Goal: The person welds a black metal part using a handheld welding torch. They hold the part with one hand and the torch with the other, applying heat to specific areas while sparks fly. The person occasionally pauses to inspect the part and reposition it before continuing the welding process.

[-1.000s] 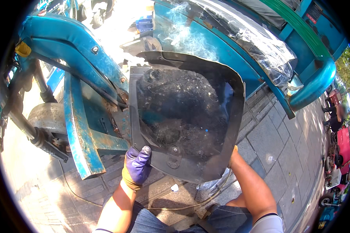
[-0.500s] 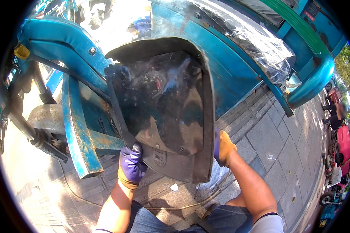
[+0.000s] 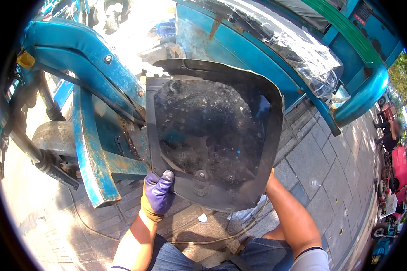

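I hold up a large black plastic mudguard panel (image 3: pixel 212 131), dirty and scuffed on its inner face, in front of a blue three-wheeled vehicle (image 3: pixel 95 72). My left hand (image 3: pixel 157 195), in a purple glove with a tan cuff, grips the panel's lower left edge. My right hand (image 3: pixel 270 177) is almost wholly hidden behind the panel's lower right edge; only a sliver of orange glove and the forearm show. The panel faces me, roughly flat to the camera.
The vehicle's blue frame (image 3: pixel 88 158) and a grey wheel (image 3: pixel 54 140) stand at left. A blue body with clear plastic sheeting (image 3: pixel 298 49) runs behind. Paved stone ground (image 3: pixel 321 167) lies right, a thin cable (image 3: pixel 203 239) near my knees. A person (image 3: pixel 389 131) stands far right.
The panel has swung from edge-on and tilted back to face me flat. My right hand has slipped behind its lower right edge; my left hand keeps its grip.
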Action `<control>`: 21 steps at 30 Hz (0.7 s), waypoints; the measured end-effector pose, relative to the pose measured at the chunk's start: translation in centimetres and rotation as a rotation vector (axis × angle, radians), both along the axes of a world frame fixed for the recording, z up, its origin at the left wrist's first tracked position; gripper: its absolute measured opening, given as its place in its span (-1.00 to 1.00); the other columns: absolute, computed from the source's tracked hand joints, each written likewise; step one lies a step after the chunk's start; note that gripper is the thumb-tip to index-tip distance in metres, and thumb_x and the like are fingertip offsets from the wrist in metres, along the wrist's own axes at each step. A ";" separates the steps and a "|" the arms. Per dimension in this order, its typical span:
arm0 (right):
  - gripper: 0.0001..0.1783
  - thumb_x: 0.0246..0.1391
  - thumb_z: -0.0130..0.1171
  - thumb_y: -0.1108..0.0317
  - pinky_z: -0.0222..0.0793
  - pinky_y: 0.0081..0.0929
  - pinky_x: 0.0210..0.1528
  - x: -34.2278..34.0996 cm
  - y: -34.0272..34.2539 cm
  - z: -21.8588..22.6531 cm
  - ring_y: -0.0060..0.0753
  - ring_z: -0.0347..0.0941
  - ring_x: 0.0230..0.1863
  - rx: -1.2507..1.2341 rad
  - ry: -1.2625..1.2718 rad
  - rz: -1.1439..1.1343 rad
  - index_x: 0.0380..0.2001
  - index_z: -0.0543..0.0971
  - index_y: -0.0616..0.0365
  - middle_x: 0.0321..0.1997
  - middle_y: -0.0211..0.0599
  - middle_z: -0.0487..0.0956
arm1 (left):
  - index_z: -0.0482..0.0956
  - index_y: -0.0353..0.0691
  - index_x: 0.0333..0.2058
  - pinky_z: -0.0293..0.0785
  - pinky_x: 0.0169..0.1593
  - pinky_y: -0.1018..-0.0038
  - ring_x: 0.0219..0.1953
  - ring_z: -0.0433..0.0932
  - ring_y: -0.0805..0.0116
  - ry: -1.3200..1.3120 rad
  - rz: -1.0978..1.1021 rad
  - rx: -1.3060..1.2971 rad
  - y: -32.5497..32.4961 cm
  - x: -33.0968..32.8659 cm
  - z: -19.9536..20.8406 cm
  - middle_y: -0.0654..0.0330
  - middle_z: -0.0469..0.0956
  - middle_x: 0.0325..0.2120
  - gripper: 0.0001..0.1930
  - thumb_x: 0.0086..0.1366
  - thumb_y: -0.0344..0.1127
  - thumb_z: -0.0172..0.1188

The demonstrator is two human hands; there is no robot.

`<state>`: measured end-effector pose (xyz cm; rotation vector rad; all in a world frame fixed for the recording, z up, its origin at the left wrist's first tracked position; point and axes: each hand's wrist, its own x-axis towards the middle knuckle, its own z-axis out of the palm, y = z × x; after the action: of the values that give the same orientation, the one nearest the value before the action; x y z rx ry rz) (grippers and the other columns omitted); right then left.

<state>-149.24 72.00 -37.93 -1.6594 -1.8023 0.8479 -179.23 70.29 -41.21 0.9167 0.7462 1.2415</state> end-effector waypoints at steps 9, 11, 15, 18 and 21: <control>-0.55 0.25 0.21 0.28 0.45 -0.47 -0.33 -1.2 0.7 0.2 -0.56 0.48 -0.47 -0.292 0.090 -0.134 0.14 0.50 0.27 -0.33 -0.32 0.61 | 0.46 -0.18 0.19 0.52 0.23 0.16 0.13 0.57 0.19 -0.769 -0.186 -0.083 0.8 -1.9 -3.1 0.12 0.55 0.15 -0.64 0.50 -0.23 0.09; -0.54 0.25 0.21 0.27 0.46 -0.45 -0.32 -0.7 0.8 -0.4 -0.55 0.50 -0.45 -0.326 0.138 -0.151 0.15 0.49 0.27 -0.32 -0.32 0.61 | 0.47 -0.19 0.18 0.53 0.22 0.17 0.13 0.57 0.20 -0.740 -0.102 -0.202 0.5 -1.9 -2.6 0.12 0.55 0.15 -0.64 0.50 -0.22 0.09; -0.43 0.19 0.20 0.11 0.48 -0.28 -0.11 0.5 1.2 -3.0 -0.11 0.63 -0.23 -0.079 0.125 -0.037 0.18 0.48 0.22 -0.26 -0.07 0.69 | 0.53 -0.26 0.07 0.56 0.10 0.31 -0.03 0.61 0.33 -0.306 0.008 -0.136 0.2 -0.7 -0.6 0.16 0.61 -0.02 -0.70 0.48 -0.24 0.14; -0.42 0.19 0.20 0.10 0.48 -0.27 -0.08 1.4 1.1 -4.4 -0.08 0.63 -0.20 0.140 0.027 0.088 0.19 0.47 0.22 -0.23 -0.04 0.69 | 0.61 -0.25 -0.17 0.41 -0.21 0.48 -0.34 0.47 0.52 0.175 0.008 -0.064 -0.1 -0.1 0.9 0.34 0.57 -0.36 -0.83 0.43 -0.26 0.23; -0.40 0.19 0.19 0.10 0.47 -0.26 -0.05 1.8 1.2 -4.7 -0.05 0.62 -0.16 0.050 -0.017 0.056 0.20 0.46 0.22 -0.20 -0.01 0.68 | 0.64 -0.25 -0.25 0.33 -0.34 0.57 -0.44 0.40 0.63 0.344 -0.032 -0.039 -0.4 0.3 1.4 0.43 0.55 -0.48 -0.84 0.41 -0.27 0.28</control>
<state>-147.47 73.17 -42.64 -1.5962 -1.8737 0.8089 -178.90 69.90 -39.81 1.1208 1.0187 1.0485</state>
